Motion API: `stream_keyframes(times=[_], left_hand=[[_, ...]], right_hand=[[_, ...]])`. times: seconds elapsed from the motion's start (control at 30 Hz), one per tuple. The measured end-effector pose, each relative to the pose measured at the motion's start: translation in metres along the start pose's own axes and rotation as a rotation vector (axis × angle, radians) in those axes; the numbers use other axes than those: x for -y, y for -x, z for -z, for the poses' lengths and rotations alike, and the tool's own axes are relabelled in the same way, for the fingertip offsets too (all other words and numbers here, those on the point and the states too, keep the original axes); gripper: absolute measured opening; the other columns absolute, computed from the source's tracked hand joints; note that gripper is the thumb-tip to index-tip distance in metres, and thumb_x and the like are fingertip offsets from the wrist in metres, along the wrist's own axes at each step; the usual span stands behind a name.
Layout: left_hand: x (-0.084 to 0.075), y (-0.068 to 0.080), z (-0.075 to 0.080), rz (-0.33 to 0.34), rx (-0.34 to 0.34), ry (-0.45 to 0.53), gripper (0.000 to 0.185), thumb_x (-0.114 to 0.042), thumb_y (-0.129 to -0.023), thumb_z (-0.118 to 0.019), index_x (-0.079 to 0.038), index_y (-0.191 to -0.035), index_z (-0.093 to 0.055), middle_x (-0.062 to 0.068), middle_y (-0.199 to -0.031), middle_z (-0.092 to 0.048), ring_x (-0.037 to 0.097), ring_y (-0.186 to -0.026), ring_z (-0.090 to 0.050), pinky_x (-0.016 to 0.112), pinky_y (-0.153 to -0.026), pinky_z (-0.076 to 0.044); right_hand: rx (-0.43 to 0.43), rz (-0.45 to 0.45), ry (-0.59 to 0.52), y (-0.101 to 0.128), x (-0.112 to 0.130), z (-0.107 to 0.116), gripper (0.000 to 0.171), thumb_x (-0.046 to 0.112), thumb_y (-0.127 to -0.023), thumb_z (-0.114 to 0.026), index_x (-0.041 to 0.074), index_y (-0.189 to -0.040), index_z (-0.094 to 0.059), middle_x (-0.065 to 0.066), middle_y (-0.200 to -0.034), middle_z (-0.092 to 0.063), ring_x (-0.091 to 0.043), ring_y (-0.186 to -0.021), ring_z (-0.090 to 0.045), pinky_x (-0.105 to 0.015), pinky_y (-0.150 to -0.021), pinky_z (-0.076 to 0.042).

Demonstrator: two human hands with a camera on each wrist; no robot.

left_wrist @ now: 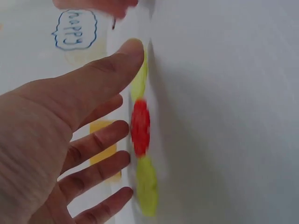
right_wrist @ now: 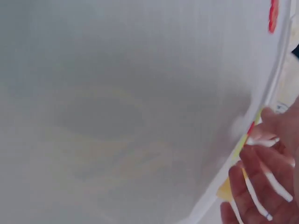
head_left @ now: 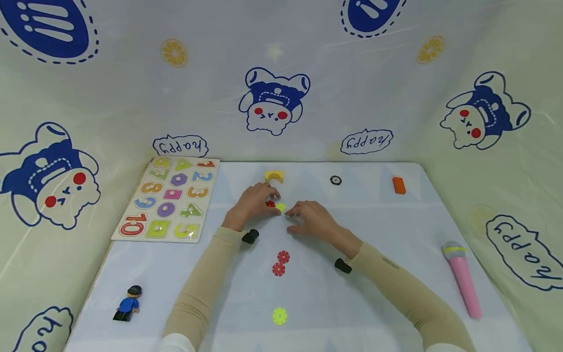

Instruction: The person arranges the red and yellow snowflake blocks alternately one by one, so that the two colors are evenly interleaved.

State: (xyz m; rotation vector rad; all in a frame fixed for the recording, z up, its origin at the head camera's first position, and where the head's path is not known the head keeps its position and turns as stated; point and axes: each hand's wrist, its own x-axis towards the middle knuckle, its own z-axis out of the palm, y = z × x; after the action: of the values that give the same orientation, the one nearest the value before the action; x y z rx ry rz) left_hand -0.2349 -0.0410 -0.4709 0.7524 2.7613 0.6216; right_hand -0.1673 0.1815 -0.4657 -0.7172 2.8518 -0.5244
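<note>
Head view showed both hands meeting near the table's point(head_left: 396, 234) far middle. Left hand point(head_left: 252, 203), fingers spread and relaxed, touched a flat chain of red and yellow gear pieces point(left_wrist: 140, 126); right hand point(head_left: 312, 220), loosely curled, pinched its yellow end.

Two hands work at the table: the left hand point(head_left: 252, 203) and the right hand point(head_left: 310, 220). Gear discs: three red point(head_left: 270, 203) point(head_left: 283, 256) point(head_left: 278, 269) and two yellow-green point(head_left: 280, 208) point(head_left: 279, 316). One number puzzle board point(head_left: 169, 198), one yellow arch block point(head_left: 274, 176), one orange block point(head_left: 399, 185), one black ring point(head_left: 335, 180), one pink microphone point(head_left: 463, 278), one toy figure point(head_left: 129, 303).
</note>
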Motion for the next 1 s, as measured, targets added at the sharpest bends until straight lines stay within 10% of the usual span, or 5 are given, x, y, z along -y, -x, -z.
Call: stream_keyframes(times=[0.5,1.0], left_hand=[[0.000,-0.005,-0.011,-0.021,-0.049,-0.040,0.034,-0.040,-0.092,-0.089,-0.019,-0.117,-0.081,0.005,-0.114,-0.068,0.024,-0.104,-0.057,0.045,-0.099,-0.050],[-0.005,-0.006,-0.012,-0.020,-0.055,-0.021,0.032,-0.040,-0.092,-0.089,-0.019,-0.116,-0.081,0.004,-0.112,-0.067,0.024,-0.106,-0.058,0.045,-0.101,-0.050]], right_hand=[[0.256,0.409,0.020,0.041,0.018,-0.007,0.050,0.045,-0.091,-0.089,0.023,-0.134,-0.078,0.007,-0.119,-0.070,-0.009,-0.114,-0.061,-0.034,-0.105,-0.054],[0.177,0.505,0.132,0.037,0.018,-0.015,0.027,0.041,-0.094,-0.086,0.022,-0.112,-0.078,0.011,-0.104,-0.070,-0.004,-0.099,-0.062,-0.025,-0.097,-0.054]])
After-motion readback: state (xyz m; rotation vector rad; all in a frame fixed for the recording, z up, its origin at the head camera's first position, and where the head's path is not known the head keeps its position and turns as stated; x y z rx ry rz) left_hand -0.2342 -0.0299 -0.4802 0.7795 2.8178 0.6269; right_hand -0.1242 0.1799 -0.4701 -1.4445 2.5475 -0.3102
